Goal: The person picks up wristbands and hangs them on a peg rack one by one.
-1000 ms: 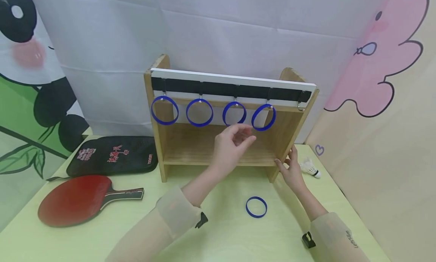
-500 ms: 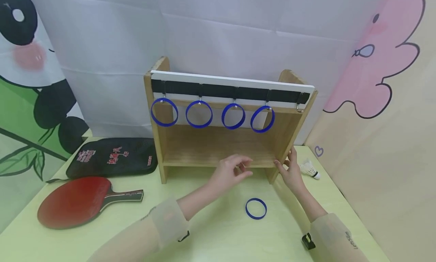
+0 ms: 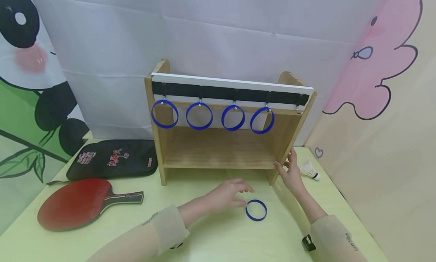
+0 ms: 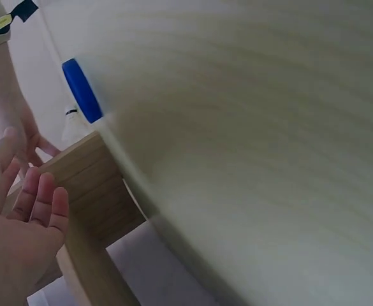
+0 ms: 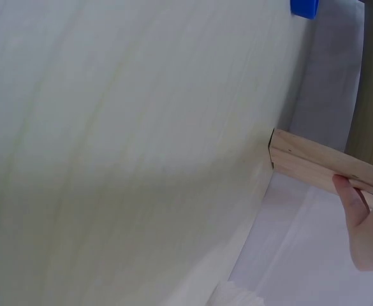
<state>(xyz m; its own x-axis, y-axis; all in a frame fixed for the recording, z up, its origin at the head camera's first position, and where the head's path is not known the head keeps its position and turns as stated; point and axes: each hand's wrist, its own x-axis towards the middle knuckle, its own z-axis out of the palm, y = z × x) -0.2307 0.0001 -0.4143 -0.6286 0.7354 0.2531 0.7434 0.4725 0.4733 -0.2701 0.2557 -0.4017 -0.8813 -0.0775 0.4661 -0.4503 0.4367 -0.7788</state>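
1. A loose blue ring (image 3: pixel 256 210) lies flat on the pale green table (image 3: pixel 218 235), near the front edge and in front of the wooden rack.
2. The left hand (image 3: pixel 226 194) hovers low over the table just left of that ring, fingers relaxed and spread, fingertips (image 3: pixel 246 203) at its rim; it grasps nothing.
3. The right hand (image 3: pixel 292 173) rests against the lower right post of the wooden rack (image 3: pixel 218 148), thumb and fingers lightly curled around the front edge of the side panel.
4. A red paddle (image 3: pixel 76 203) lies at the left of the table, with a black paddle case (image 3: pixel 112 159) behind it.
5. A white shuttlecock (image 3: pixel 310 170) lies just right of the rack.
6. Four blue rings (image 3: pixel 199 116) hang from hooks on the rack's black top bar (image 3: pixel 228 91), one hook at the right end bare.
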